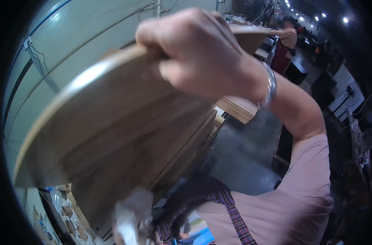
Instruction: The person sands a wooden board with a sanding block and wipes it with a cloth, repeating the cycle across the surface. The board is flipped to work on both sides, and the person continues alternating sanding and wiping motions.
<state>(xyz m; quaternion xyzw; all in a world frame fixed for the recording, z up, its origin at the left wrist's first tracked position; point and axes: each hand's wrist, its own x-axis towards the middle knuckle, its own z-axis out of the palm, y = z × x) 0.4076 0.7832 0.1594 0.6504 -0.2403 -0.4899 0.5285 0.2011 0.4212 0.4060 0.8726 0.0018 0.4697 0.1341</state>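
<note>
A large, dark-faced wooden board with a pale, light-catching edge stands tilted up in front of me, spanning the left and middle of the head view. My right hand, a silver bangle on its wrist, is closed over the board's upper edge, fingers wrapped round it. Low down, close to my body and near the board's lower part, is my left hand. Motion smears it, with a whitish, shiny patch on it, so its fingers and anything in them cannot be made out.
A stack of flat boards lies beyond the large board, above a grey floor. Scraps and clutter sit at the lower left. A pale wall rises behind. Another person stands at a work surface in the far right background.
</note>
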